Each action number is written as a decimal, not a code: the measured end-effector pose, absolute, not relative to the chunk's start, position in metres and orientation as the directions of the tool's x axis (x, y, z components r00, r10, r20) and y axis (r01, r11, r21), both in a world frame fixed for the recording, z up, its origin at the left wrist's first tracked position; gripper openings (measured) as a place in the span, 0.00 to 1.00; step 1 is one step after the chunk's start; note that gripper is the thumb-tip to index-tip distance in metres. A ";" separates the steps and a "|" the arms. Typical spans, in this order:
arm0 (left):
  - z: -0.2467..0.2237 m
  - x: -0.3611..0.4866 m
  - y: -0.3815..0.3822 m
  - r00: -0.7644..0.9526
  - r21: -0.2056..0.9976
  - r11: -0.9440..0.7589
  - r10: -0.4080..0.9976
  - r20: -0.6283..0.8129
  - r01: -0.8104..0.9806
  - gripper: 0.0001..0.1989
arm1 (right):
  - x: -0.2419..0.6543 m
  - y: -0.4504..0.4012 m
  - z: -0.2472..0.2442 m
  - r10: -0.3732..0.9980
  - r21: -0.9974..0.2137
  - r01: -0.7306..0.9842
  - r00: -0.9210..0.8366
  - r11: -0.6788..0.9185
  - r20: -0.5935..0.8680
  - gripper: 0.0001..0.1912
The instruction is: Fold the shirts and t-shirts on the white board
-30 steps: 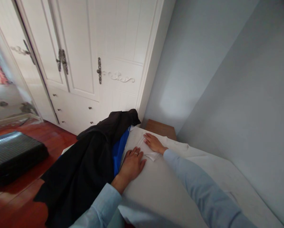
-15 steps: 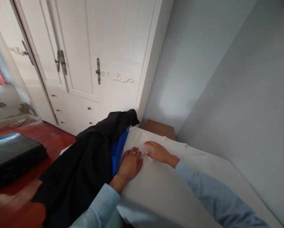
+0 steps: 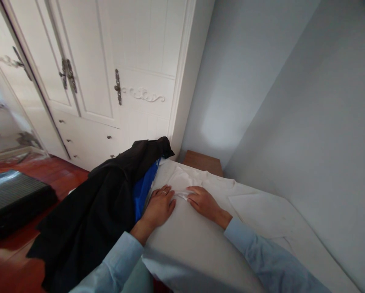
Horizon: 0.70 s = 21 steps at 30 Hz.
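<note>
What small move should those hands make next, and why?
I would probably draw the right hand gently away from the left hand, since the white fabric is rucked between their fingertips and the left hand lies flat on it, perhaps well placed to anchor it.

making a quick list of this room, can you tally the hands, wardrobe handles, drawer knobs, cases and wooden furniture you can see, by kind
Bare hands: 2
Ornate dark metal wardrobe handles: 4
Small round dark drawer knobs: 5
Black ridged case on the floor: 1
Brown wooden-topped piece in the corner: 1
Total: 13
</note>
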State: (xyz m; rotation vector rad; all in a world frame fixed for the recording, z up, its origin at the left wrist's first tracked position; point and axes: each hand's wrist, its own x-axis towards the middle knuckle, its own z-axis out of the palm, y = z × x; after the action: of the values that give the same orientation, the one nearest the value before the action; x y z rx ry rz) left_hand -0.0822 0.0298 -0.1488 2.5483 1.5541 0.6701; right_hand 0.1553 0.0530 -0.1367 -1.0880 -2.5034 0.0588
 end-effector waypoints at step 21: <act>-0.150 -0.085 0.030 0.479 0.241 -0.559 0.817 0.320 0.793 0.22 | 0.123 0.142 -0.122 0.736 -0.306 0.677 -0.660 0.670 0.150 0.24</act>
State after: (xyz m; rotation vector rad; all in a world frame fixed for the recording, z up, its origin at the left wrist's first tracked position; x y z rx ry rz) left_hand -0.0851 0.0300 -0.1505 2.6499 1.4440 0.6238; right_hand 0.1229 0.1421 -0.1217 -1.1333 -2.6248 0.3257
